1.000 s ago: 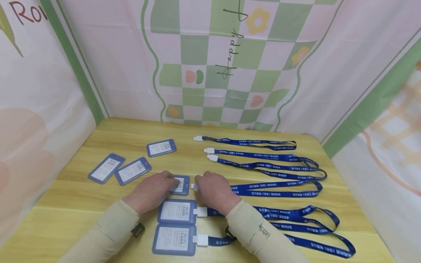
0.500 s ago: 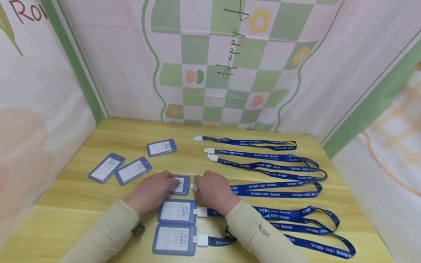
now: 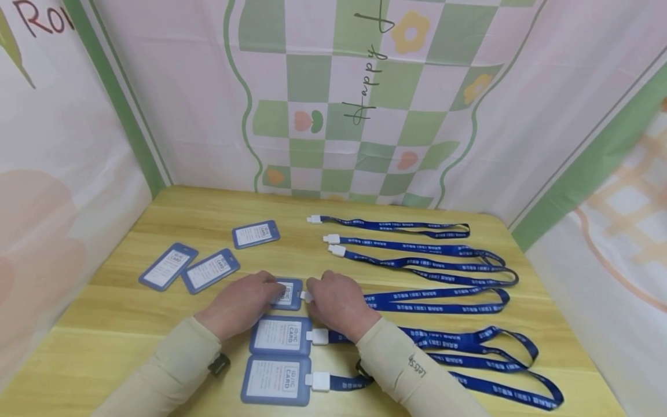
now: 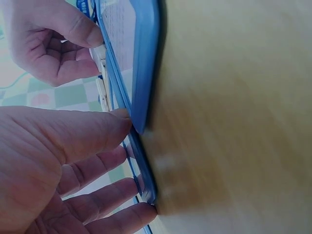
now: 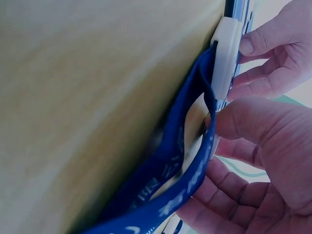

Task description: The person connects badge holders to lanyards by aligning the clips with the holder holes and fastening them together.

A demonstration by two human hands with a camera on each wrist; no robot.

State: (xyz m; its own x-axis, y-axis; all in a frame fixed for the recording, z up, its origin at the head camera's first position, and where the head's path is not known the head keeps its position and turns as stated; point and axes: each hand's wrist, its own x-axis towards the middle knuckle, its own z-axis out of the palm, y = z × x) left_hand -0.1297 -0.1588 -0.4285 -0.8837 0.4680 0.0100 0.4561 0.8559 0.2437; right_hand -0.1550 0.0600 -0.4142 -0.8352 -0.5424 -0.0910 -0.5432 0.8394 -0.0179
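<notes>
In the head view my left hand [image 3: 242, 301] holds a blue ID card holder [image 3: 288, 294] by its sides, thumb on one edge and fingers along the other. My right hand [image 3: 341, 301] pinches the white clip [image 3: 305, 296] of a blue lanyard [image 3: 438, 301], whose strap trails off to the right. The clip's tip meets the holder's slotted end. Just below lie two card holders with clips at their slots: one [image 3: 279, 336] close by, another [image 3: 276, 379] nearer me. From the left wrist, the closer one [image 4: 146, 58] partly covers the held holder [image 4: 145, 175].
Three loose card holders lie at the left: one [image 3: 169, 266], a second [image 3: 211, 271] beside it, and a third [image 3: 256, 234] farther back. Several lanyards [image 3: 396, 225] stretch across the right of the wooden table [image 3: 130, 341]. A printed curtain [image 3: 198, 104] hangs behind.
The held card holder has shifted slightly right and the pinched clip slightly left, so the small gap between them has closed. Everything else on the table has stayed put.
</notes>
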